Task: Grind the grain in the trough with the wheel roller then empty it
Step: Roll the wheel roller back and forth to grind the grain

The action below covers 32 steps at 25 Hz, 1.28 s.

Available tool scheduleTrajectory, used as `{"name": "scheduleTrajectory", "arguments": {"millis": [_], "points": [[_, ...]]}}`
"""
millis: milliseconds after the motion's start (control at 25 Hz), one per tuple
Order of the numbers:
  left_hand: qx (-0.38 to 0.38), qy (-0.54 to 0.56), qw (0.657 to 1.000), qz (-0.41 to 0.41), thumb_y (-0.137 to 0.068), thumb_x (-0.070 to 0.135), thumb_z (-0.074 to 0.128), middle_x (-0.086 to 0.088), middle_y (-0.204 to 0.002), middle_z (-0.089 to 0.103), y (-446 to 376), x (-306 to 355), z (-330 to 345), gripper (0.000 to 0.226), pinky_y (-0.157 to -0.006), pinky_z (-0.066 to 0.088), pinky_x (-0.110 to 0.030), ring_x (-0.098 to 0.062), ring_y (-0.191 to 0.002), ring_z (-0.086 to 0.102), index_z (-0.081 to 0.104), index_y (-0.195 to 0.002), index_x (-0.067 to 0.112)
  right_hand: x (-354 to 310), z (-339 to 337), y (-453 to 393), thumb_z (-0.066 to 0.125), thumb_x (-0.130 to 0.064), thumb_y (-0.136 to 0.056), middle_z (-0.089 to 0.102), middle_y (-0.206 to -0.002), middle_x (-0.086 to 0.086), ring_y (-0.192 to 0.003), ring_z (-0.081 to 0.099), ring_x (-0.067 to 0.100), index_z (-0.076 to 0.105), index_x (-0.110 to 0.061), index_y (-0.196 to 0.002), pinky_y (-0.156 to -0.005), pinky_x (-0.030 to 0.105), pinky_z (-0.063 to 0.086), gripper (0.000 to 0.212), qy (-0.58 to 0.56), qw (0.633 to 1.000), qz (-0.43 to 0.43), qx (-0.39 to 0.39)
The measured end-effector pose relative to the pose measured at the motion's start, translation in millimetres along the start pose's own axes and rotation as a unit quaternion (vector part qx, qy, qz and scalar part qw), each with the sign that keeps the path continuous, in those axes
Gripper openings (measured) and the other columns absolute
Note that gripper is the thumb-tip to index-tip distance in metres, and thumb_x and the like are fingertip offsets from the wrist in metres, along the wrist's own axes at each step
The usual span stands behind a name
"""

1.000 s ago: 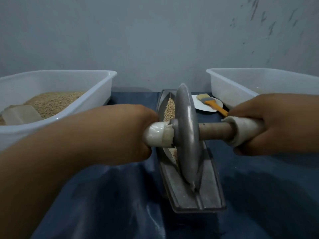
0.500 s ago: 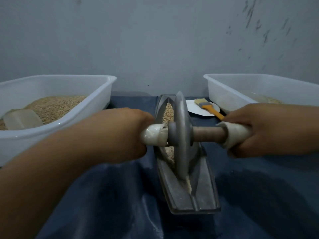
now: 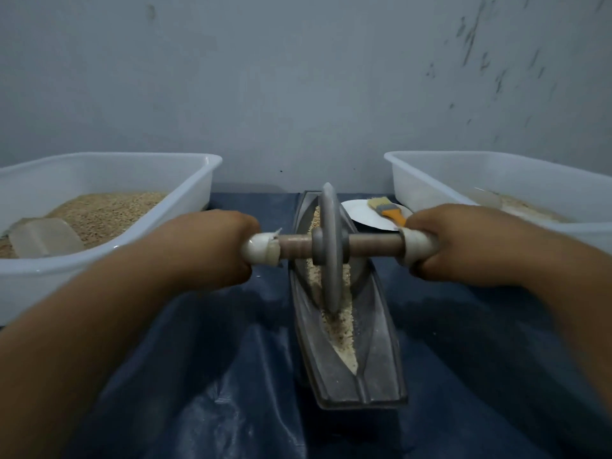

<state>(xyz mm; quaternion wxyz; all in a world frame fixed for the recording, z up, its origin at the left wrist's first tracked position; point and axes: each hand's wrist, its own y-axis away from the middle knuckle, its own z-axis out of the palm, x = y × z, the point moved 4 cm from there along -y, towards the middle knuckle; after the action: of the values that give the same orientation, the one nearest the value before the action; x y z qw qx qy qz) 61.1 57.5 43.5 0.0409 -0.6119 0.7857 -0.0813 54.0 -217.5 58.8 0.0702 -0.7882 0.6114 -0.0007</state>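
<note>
The left hand (image 3: 205, 250) is wrapped round the white left grip of the wheel roller (image 3: 329, 246), fingers curled tight on it. Just inboard of those fingers the brown axle runs straight across to the disc, which stands upright in the trough (image 3: 347, 326), its rim down in the grain (image 3: 337, 323). Past the disc, the right hand (image 3: 463, 243) clamps the white right grip the same way. Both hands sit level, about equally far from the disc, one on each side. The axle lies crosswise between the fingers, while the trough's long axis runs away from them, near end toward the person. So the next stroke, I judge, must go along that length, with both hands pushing evenly to keep the disc in the groove.
</note>
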Motion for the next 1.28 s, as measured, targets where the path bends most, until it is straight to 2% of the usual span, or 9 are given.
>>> {"name": "scheduleTrajectory", "arguments": {"millis": [120, 240, 360, 480, 680, 840, 960, 1120, 1280], "points": [[-0.105, 0.017, 0.993, 0.048, -0.063, 0.035, 0.070, 0.025, -0.072, 0.062, 24.6, 3.9, -13.3, 0.028, -0.053, 0.041, -0.020, 0.003, -0.064, 0.060, 0.055, -0.085, 0.045, -0.3, -15.8, 29.6, 0.062, -0.067, -0.044, 0.065, -0.077, -0.027, -0.066, 0.062, -0.004, 0.058, -0.056, -0.094, -0.056, 0.024, 0.052, 0.052, -0.009, 0.993, -0.032, -0.110], [-0.118, 0.001, 0.991, 0.070, -0.060, 0.045, 0.068, 0.040, -0.079, 0.057, 30.4, 9.5, -18.5, 0.037, -0.049, 0.038, -0.016, 0.015, -0.069, 0.056, 0.051, -0.091, 0.055, -4.8, -21.9, 32.7, 0.060, -0.072, -0.041, 0.065, -0.072, -0.028, -0.063, 0.062, -0.007, 0.059, -0.056, -0.096, -0.046, 0.016, 0.047, 0.058, -0.002, 0.994, -0.051, -0.096], [-0.026, 0.015, 0.999, 0.030, -0.068, 0.033, 0.067, 0.013, -0.072, 0.064, 13.2, 10.2, -5.0, 0.021, -0.057, 0.045, -0.027, -0.005, -0.063, 0.059, 0.054, -0.082, 0.041, -8.8, -6.1, 7.7, 0.068, -0.058, -0.057, 0.065, -0.074, -0.015, -0.064, 0.060, 0.005, 0.061, -0.042, -0.087, -0.056, 0.031, 0.048, 0.035, -0.014, 1.000, -0.022, 0.005], [0.109, -0.018, 0.994, -0.001, -0.079, 0.027, 0.060, 0.006, -0.079, 0.059, -1.3, 9.7, -1.0, 0.015, -0.065, 0.043, -0.030, -0.017, -0.074, 0.056, 0.046, -0.079, 0.030, -10.5, 11.0, -11.0, 0.067, -0.039, -0.081, 0.063, -0.087, -0.009, -0.081, 0.058, 0.020, 0.057, -0.032, -0.089, -0.062, 0.030, 0.036, 0.015, -0.004, 0.991, 0.015, 0.133], [-0.073, 0.015, 0.997, 0.035, -0.066, 0.032, 0.068, 0.012, -0.073, 0.063, 18.5, 6.6, -8.9, 0.019, -0.063, 0.050, -0.028, -0.004, -0.066, 0.061, 0.057, -0.081, 0.037, 1.6, -9.7, 17.4, 0.066, -0.062, -0.051, 0.065, -0.075, -0.022, -0.064, 0.061, -0.001, 0.060, -0.050, -0.090, -0.057, 0.027, 0.050, 0.041, -0.011, 0.998, -0.014, -0.066], [-0.095, 0.011, 0.992, 0.082, -0.044, 0.061, 0.053, 0.035, -0.077, 0.059, 38.3, 11.2, -23.3, 0.048, -0.051, 0.045, -0.022, 0.010, -0.065, 0.059, 0.054, -0.091, 0.052, -1.2, -22.0, 36.6, 0.062, -0.074, -0.038, 0.066, -0.074, -0.026, -0.061, 0.063, -0.004, 0.061, -0.056, -0.098, -0.052, 0.023, 0.053, 0.063, -0.016, 0.994, -0.053, -0.094], [-0.018, 0.000, 0.999, 0.030, -0.064, 0.039, 0.066, 0.010, -0.068, 0.061, 16.8, 12.7, -6.0, 0.019, -0.057, 0.044, -0.027, -0.006, -0.061, 0.058, 0.053, -0.078, 0.039, -11.2, -4.3, 8.8, 0.064, -0.063, -0.054, 0.065, -0.076, -0.016, -0.063, 0.061, 0.005, 0.061, -0.044, -0.090, -0.056, 0.031, 0.048, 0.041, 0.008, 1.000, -0.029, 0.000], [0.126, -0.023, 0.992, -0.025, -0.083, 0.026, 0.058, 0.008, -0.075, 0.053, -7.4, 13.5, 7.6, 0.019, -0.065, 0.039, -0.030, -0.015, -0.070, 0.051, 0.040, -0.076, 0.030, -19.7, 13.5, -13.6, 0.063, -0.037, -0.085, 0.067, -0.096, -0.003, -0.089, 0.062, 0.026, 0.061, -0.031, -0.100, -0.066, 0.031, 0.041, 0.016, 0.070, 0.983, -0.003, 0.169], [0.006, -0.013, 1.000, 0.015, -0.074, 0.024, 0.064, 0.009, -0.071, 0.057, 3.0, 9.8, -0.2, 0.017, -0.064, 0.047, -0.029, -0.007, -0.068, 0.055, 0.048, -0.074, 0.031, -6.2, 0.7, 2.0, 0.069, -0.051, -0.064, 0.066, -0.077, -0.011, -0.067, 0.061, 0.007, 0.061, -0.040, -0.086, -0.059, 0.030, 0.047, 0.026, -0.008, 1.000, -0.010, -0.019]]}}
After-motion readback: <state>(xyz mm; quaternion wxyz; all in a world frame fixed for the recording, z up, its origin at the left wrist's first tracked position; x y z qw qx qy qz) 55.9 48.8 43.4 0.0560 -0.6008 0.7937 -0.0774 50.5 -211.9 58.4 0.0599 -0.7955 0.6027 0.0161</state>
